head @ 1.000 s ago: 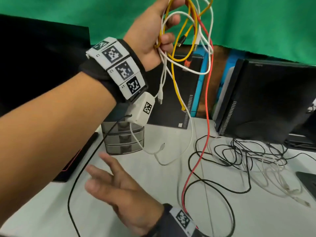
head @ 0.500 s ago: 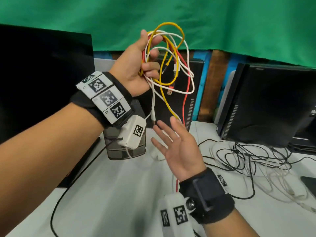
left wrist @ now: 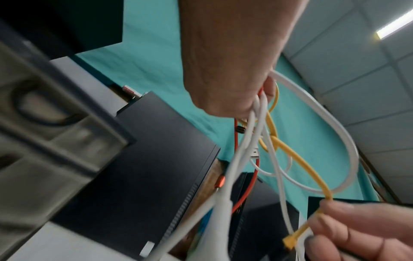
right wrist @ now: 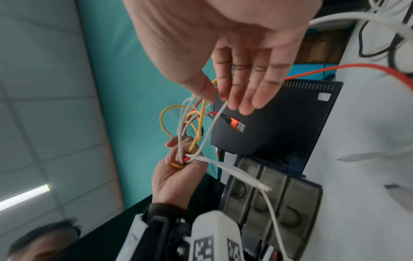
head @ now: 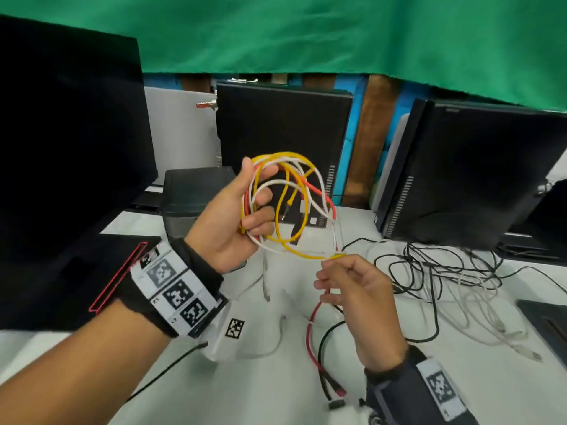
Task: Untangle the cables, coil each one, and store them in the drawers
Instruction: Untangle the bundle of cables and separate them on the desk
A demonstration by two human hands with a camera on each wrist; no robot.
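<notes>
My left hand (head: 245, 210) is raised above the table and grips a bundle of tangled cables (head: 291, 207), yellow, white and red, in loose loops. The right hand (head: 333, 265), just below and to the right, pinches a low loop of the yellow cable (head: 300, 251) between thumb and forefinger. In the left wrist view the yellow cable (left wrist: 299, 164) runs down into the right fingers (left wrist: 357, 227). A red cable (head: 311, 332) trails from the bundle to the table. The grey drawer unit (head: 190, 191) stands behind the left hand; its drawer fronts (right wrist: 268, 192) look shut.
A heap of tangled black and white cables (head: 445, 271) lies on the white table (head: 276, 394) at the right. Black computer cases (head: 282, 130) stand behind, another (head: 478, 179) at the right. A dark monitor (head: 67, 124) fills the left.
The left hand has come down with the bundle. The right hand has risen from the table and taken hold of the yellow cable.
</notes>
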